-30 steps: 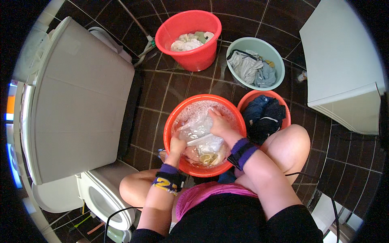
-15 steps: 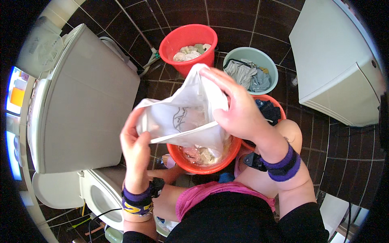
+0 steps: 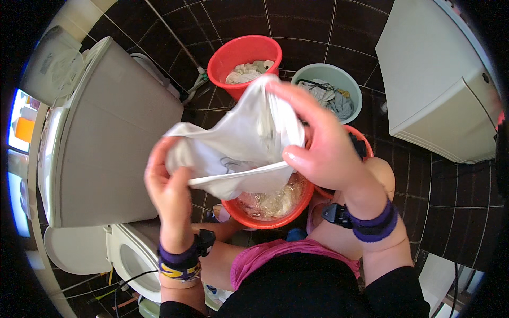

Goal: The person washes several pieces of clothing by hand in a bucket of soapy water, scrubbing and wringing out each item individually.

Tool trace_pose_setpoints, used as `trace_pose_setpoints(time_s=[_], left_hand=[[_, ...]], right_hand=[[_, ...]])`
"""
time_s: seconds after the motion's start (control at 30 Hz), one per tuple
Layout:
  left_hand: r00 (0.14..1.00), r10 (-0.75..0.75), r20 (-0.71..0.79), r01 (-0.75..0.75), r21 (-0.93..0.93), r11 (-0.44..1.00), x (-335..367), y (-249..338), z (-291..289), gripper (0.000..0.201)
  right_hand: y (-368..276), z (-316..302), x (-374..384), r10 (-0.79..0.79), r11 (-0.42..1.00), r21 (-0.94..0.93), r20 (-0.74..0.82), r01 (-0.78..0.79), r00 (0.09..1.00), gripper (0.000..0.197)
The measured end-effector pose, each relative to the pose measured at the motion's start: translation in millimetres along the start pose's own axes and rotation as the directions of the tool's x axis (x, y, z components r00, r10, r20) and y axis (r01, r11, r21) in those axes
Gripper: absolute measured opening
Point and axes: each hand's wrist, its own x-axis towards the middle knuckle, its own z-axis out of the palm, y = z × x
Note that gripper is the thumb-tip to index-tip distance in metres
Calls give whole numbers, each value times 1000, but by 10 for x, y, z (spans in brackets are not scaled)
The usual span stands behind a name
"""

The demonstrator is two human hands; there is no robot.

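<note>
My left hand (image 3: 170,183) and my right hand (image 3: 324,146) stretch a wet-looking white garment (image 3: 228,148) between them by its edges. Its mouth gapes upward, and part of a dark line drawing shows inside. The fingers of both hands are closed on the fabric, some of them hidden behind it. Right below hangs the lower part of the garment, over an orange-red basin (image 3: 253,224). In that basin are foamy water and a pale cloth (image 3: 283,204). Both hands are slightly blurred.
Beyond my hands stand a red bucket (image 3: 212,68) with pale laundry and a grey-green basin (image 3: 354,90) with grey clothes. Another orange basin (image 3: 366,139) holds dark clothes beside my knee. A washing machine (image 3: 114,143) and toilet (image 3: 135,262) are left; a white cabinet (image 3: 432,79) is right.
My left hand has moved a little left, pulling the garment wider. The fabric has shifted and creased, hiding more of the drawing. Both hands still hold it.
</note>
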Motion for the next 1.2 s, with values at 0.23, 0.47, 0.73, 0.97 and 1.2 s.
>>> trace_pose_setpoints(time_s=[0.23, 0.47, 0.73, 0.97, 1.2], left_hand=[[943, -147, 299, -28, 512, 858, -390, -1833, 134, 56], [784, -480, 393, -122, 856, 501, -747, -2886, 451, 80], [579, -764, 284, -51, 948, 314, -646, -3030, 642, 90], [506, -831, 232, -92, 972, 215, -673, -3403, 503, 79], [168, -907, 386, 6, 920, 392, -442, -3438, 350, 94]], right_hand=[[1572, 305, -831, 456, 796, -436, -23, -419, 890, 75], [2381, 815, -1170, 766, 483, -705, 53, -520, 640, 85], [2900, 928, -1400, 849, 396, -776, 106, -491, 518, 79], [3114, 1024, -1445, 923, 295, -808, 103, -510, 370, 47], [3298, 953, -1573, 683, 353, -753, -198, -555, 703, 41]])
